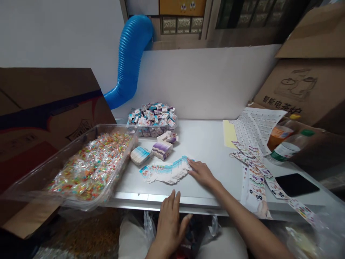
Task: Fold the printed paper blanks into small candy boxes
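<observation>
Your right grip has its fingertips on the right end of the cards; whether they pinch or only press there, you cannot tell. Your left grip is empty and open, thumb spread, above the counter's front edge.

The clearest writing you have is on the right-hand carton: 智能电茶炉, beneath a line drawing. On the left carton, the shield logo's letters are too skewed to read surely. The strips carry bold black figures, one like an 8. The bottle has a green-and-white label, its words unclear, and the print on the cards is too small.

The cards lie fanned on the counter before you, long axis left to right, roughly along the front edge, the right end angled slightly away from you. Their blue ends point to the far side, their white ends toward you. Just beyond sit a blue stack and a purple stack.
</observation>
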A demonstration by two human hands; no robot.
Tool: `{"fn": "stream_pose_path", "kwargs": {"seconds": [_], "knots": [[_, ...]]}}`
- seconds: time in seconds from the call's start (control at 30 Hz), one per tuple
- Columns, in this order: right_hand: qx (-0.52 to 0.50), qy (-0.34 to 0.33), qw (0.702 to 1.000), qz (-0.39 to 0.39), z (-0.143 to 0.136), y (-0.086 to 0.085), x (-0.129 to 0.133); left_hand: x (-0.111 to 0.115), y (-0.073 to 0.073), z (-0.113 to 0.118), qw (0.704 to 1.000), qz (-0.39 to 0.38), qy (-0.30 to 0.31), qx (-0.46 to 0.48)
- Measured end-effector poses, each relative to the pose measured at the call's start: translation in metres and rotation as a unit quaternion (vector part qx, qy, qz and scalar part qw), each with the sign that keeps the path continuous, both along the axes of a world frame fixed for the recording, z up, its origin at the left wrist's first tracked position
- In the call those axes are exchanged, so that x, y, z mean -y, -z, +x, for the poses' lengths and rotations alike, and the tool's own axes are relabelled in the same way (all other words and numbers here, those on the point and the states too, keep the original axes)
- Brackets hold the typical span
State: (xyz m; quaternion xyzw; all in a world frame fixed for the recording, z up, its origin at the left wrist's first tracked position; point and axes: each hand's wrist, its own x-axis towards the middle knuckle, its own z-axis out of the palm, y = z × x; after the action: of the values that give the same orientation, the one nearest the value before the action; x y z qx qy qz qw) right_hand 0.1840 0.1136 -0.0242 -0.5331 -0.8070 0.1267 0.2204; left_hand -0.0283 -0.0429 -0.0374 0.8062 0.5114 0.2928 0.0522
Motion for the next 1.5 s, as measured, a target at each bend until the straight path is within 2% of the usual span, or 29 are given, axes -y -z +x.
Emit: {"fn": "stream_pose_path", "kwargs": {"seconds": [0.13,0.23,0.27,0.3,0.37,0.43,0.5,0.57,0.77,0.9,0.97,1.1,1.3,1.4,1.5], "knots": [[-0.006,-0.011,1.000,0.017,0.003,-0.013,0.008,-0.007,0.001,-0.001,0.999,0.011,0.002,0.039],[-0.059,0.037,0.996,0.052,-0.008,-0.032,0.037,-0.020,-0.008,0.004,0.997,0.050,-0.015,0.062],[-0.116,0.058,0.990,0.052,-0.015,-0.038,0.049,-0.024,-0.013,0.006,0.996,0.061,-0.027,0.066],[-0.184,0.061,0.981,0.026,-0.022,-0.045,0.061,-0.029,-0.018,0.008,0.995,0.064,-0.041,0.069],[-0.277,0.021,0.957,-0.078,-0.035,-0.055,0.082,-0.038,-0.027,0.011,0.994,0.080,-0.042,0.066],[-0.342,-0.008,0.926,-0.160,-0.044,-0.061,0.093,-0.043,-0.032,0.012,0.995,0.078,-0.018,0.057],[-0.373,-0.018,0.905,-0.206,-0.046,-0.063,0.095,-0.045,-0.033,0.010,0.997,0.064,0.004,0.044],[-0.367,-0.024,0.901,-0.231,-0.044,-0.061,0.091,-0.044,-0.032,0.008,0.998,0.053,0.019,0.026],[-0.267,-0.068,0.928,-0.250,-0.037,-0.052,0.083,-0.037,-0.034,0.004,0.997,0.034,0.068,-0.028],[-0.206,-0.042,0.956,-0.205,-0.038,-0.052,0.083,-0.035,-0.029,0.009,0.996,0.070,0.019,-0.041],[-0.190,-0.045,0.961,-0.195,-0.039,-0.055,0.083,-0.033,-0.024,0.011,0.996,0.078,0.006,-0.036],[-0.186,-0.055,0.961,-0.197,-0.041,-0.061,0.085,-0.029,-0.017,0.012,0.998,0.063,0.017,-0.011],[-0.189,-0.022,0.966,-0.176,-0.044,-0.064,0.093,-0.028,-0.010,0.009,0.995,0.067,0.053,0.047],[-0.223,-0.031,0.954,-0.197,-0.043,-0.066,0.097,-0.027,-0.014,0.010,0.988,0.040,0.034,0.145],[-0.340,-0.074,0.900,-0.261,-0.044,-0.062,0.105,-0.027,-0.020,0.013,0.970,-0.024,-0.006,0.243]]}}
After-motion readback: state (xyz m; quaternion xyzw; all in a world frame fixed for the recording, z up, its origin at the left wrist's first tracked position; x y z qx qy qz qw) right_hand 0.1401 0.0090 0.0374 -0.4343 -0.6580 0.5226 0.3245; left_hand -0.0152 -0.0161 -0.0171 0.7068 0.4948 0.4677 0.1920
